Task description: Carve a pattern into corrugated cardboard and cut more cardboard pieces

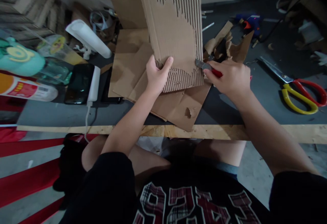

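Brown cardboard sheet [173, 30] is front and centre here, over a loose pile of other cardboard pieces [133, 53] on the dark table [224, 111]. Left hand [157, 76] has it pinched by the near left side, thumb on the face and the other fingers mostly out of sight. Right hand [231, 77] is wrapped around the red handle of a knife [203, 65], with the blade at the right edge, right by the torn top paper. To do this bit well, I'd go in nearly flat, get just under the paper skin and take short, light strokes, since digging in would probably crush or slice the ridges. I'd also want the left thumb well out of the blade's line, and firm backing under the part being worked, because thin board likely flexes. As for direction, the long axis runs away from the person, leaning a touch left toward the far end, which goes out of view. Short near end faces the body, ridges run lengthwise, and the part-stripped face points up at the camera. Can't really tell how steeply it's tilted, tbh.
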{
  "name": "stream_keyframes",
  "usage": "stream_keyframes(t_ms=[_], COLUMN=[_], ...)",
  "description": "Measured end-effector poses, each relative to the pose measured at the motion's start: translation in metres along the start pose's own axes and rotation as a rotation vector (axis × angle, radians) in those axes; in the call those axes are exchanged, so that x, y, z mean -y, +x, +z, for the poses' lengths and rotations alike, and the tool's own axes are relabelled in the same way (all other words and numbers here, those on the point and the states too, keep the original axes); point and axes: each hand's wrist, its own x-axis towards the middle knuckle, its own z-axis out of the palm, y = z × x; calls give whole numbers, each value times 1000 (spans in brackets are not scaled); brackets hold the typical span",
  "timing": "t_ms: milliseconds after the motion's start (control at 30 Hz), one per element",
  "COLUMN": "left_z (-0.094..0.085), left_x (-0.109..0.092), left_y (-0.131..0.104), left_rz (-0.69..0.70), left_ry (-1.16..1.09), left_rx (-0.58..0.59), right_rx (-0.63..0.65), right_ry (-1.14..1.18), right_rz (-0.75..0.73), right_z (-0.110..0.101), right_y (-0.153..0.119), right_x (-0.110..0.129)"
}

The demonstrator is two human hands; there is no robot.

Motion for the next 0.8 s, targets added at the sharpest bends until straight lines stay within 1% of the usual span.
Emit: stream_keyframes(t_ms=[167, 367, 467, 667, 800], left_z=[0, -3, -7, -13, -15], left_x=[3, 4, -2, -20, -21], left_y=[1, 3, 4, 3, 5], left_rz=[27, 35, 31, 32, 41], left_ry=[39, 77, 74, 111, 94], left_rx=[-20, -10, -10, -13, -18], right_rx=[-13, 7, 25, 28, 3], right_ry=[-17, -52, -55, -38, -25], right_rz=[-23, -51, -53, -29, -50], right_z=[-1, -8, -10, -9, -9], right_y=[-1, -3, -3, -4, -4], right_x=[-1, -3, -1, 0, -2])
